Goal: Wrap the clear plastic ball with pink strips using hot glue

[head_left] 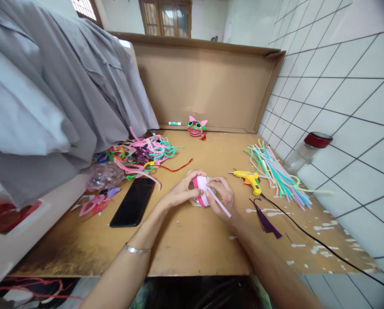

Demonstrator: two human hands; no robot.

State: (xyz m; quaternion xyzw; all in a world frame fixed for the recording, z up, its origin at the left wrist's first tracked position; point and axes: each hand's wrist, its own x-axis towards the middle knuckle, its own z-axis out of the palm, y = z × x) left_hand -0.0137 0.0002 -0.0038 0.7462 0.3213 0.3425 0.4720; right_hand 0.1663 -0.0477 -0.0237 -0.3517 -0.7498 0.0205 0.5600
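Near the middle of the table, my left hand (183,189) is wrapped round the left side of a small round piece (201,185) with pink and white strips. My right hand (222,198) pinches a pale lilac strip (218,202) against the right side of that piece; the strip's loose end points down to the right. Part of the round piece is hidden by my fingers. A yellow glue gun (248,178) lies just right of my right hand, with a purple tassel (266,219) below it.
A black phone (132,202) lies left of my hands. Behind it is a tangled pile of coloured pipe cleaners (147,150). More strips (280,174) lie at the right, near a red-lidded jar (303,150). A cat-faced ornament (196,126) sits at the back by a cardboard wall (205,81).
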